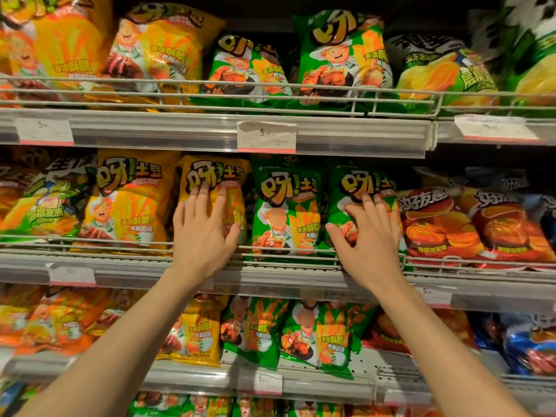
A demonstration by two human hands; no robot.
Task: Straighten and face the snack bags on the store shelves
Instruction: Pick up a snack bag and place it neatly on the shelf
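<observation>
On the middle shelf [270,276] snack bags stand upright in a row behind a wire rail. My left hand [204,233] lies flat with straight fingers on the front of a yellow bag [210,173]. My right hand [371,236] presses with spread fingers on a green bag [361,179]. Between my hands stands another green bag [285,212], untouched and facing front. A second yellow bag [126,203] stands left of my left hand.
Red chip bags [436,224] fill the middle shelf's right side, green-and-black bags [42,206] its left. The upper shelf [210,130] holds yellow and green bags, some leaning. The lower shelf [301,383] holds tilted yellow, green and blue bags. Price tags hang on the shelf edges.
</observation>
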